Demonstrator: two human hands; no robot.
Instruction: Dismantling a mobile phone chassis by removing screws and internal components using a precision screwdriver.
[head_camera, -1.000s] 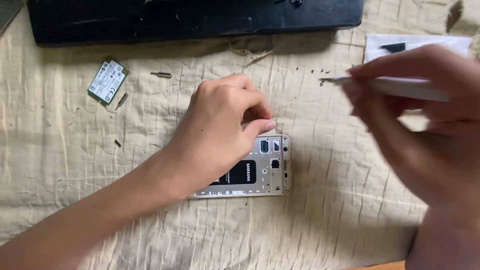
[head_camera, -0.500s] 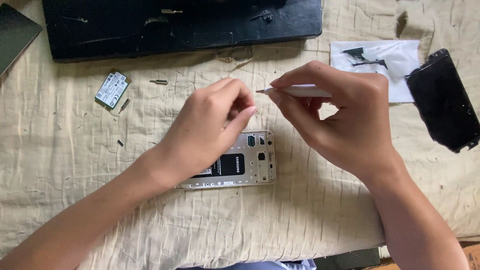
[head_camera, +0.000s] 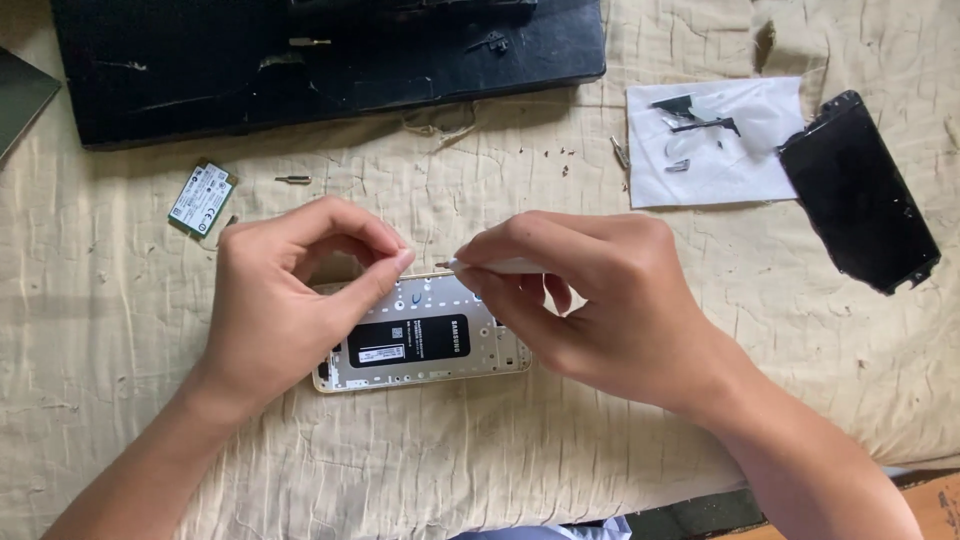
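From the head view, the opened phone (head_camera: 420, 335) lies on the beige cloth (head_camera: 120, 420). The left hand (head_camera: 290, 300) pinches thumb and forefinger together above its top edge, holding nothing visible. The right hand (head_camera: 590, 300) grips a white tool (head_camera: 490, 266). Small parts (head_camera: 690, 125) rest on white paper (head_camera: 740, 165).

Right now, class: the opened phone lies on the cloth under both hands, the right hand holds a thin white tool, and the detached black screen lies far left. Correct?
Not quite. In the head view the detached black screen lies far right, beside the white paper. The opened phone, right hand and white tool are as stated.
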